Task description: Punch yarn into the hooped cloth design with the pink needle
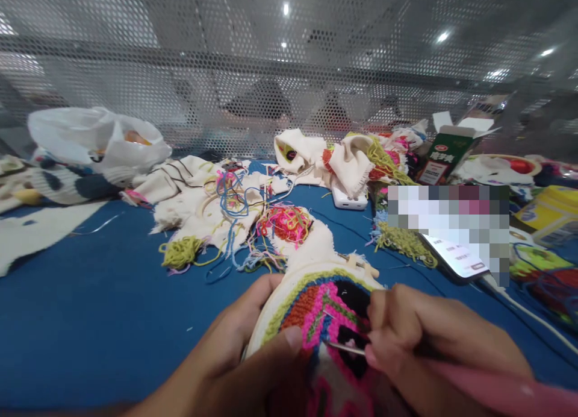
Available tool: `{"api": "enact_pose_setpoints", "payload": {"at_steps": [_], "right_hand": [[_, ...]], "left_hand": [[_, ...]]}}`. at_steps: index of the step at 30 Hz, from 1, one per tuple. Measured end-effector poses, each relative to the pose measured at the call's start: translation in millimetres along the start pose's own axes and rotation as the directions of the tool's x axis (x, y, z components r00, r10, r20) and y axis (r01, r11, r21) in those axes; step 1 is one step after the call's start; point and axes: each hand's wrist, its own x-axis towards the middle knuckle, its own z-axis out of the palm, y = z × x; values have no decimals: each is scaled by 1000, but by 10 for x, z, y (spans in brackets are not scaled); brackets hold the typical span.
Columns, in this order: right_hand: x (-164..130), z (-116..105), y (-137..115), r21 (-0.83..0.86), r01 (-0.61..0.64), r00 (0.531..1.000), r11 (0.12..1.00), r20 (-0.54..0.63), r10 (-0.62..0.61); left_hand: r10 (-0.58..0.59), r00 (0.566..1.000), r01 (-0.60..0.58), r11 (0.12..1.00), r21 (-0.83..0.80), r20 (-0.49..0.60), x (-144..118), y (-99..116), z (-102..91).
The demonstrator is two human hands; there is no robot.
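L hand [235, 338] clamps embroidery hoop [262, 320] at its left rim; R hand [395, 323] pinches punch needle [478, 381], long axis approx. crosswise, tip pointing L over the stitching [300, 308].

A blue counter [103, 320] spread beneath the fingers [397, 320] and out to both sides of them. Beyond the fingers, past the counter's far side, stood a grey screen [198, 97] pierced with small round holes, spanning the whole view. A darker horizontal band [226, 61] ran across it. High above the fingers, mostly toward the right, white lights [286, 9] glowed; dim shapes [262, 97] behind the holes were blurred.
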Motion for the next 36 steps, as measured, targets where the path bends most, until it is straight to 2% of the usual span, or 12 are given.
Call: {"api": "enact_pose_setpoints", "payload": {"at_steps": [5, 11, 15, 21, 24, 29, 34, 36], "right_hand": [[88, -93, -60, 91, -70, 996, 993, 55, 65], [97, -87, -63, 135, -112, 994, 984, 29, 109], [92, -78, -56, 74, -99, 995, 992, 14, 98], [73, -65, -37, -52, -39, 999, 998, 9, 39], [76, -71, -34, -10, -55, 998, 998, 14, 55], [115, -106, -63, 69, -108, 992, 992, 69, 103], [119, -87, -74, -35, -85, 994, 996, 70, 87], [106, -69, -65, -94, -35, 996, 995, 74, 42]], "left_hand": [[8, 999, -8, 1000, -5, -36, 3, -7, 8], [-1, 1000, 0, 999, -50, -32, 4, -12, 35], [20, 998, -21, 999, -28, -64, 2, -12, 19], [-1, 999, 0, 1000, -13, -44, -7, -8, 1], [28, 998, -28, 1000, -8, -51, -12, -10, 5], [17, 1000, -17, 996, -83, 0, -6, -16, 28], [64, 998, -64, 998, 26, 15, 10, -30, 8], [88, 996, -87, 993, 84, -7, 9, -39, -2]]}}
